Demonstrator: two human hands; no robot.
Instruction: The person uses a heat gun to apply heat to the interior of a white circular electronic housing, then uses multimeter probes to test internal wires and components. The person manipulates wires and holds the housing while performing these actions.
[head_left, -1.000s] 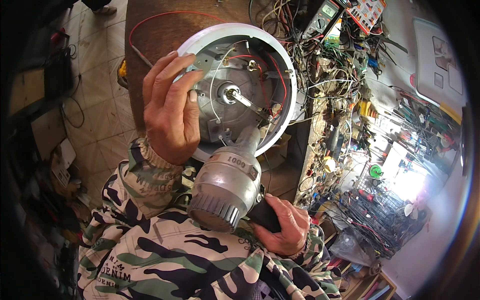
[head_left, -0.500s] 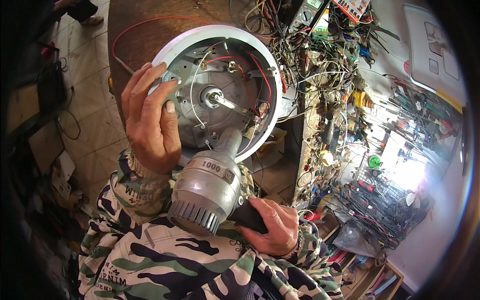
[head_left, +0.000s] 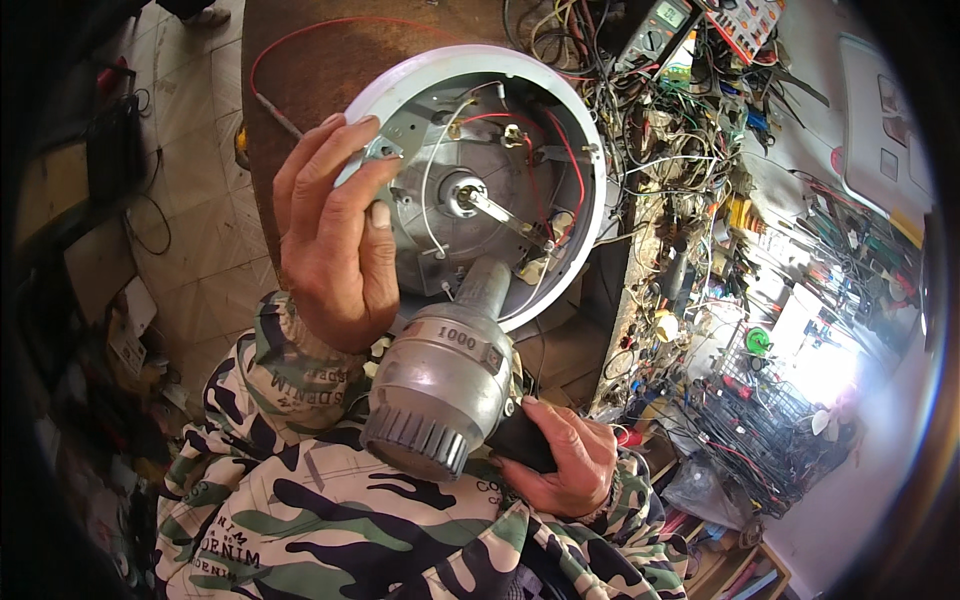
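Left hand [head_left: 335,235] raised, back toward the camera, fingers [head_left: 315,165] spread upward and slightly curled, thumb tip showing its nail. Right hand [head_left: 560,455] lower, near the chest, fingers wrapped tight in a closed grip, knuckles outward. Both forearms in camouflage sleeves, bent upward from the lower edge, cuffs bunched at the wrists.
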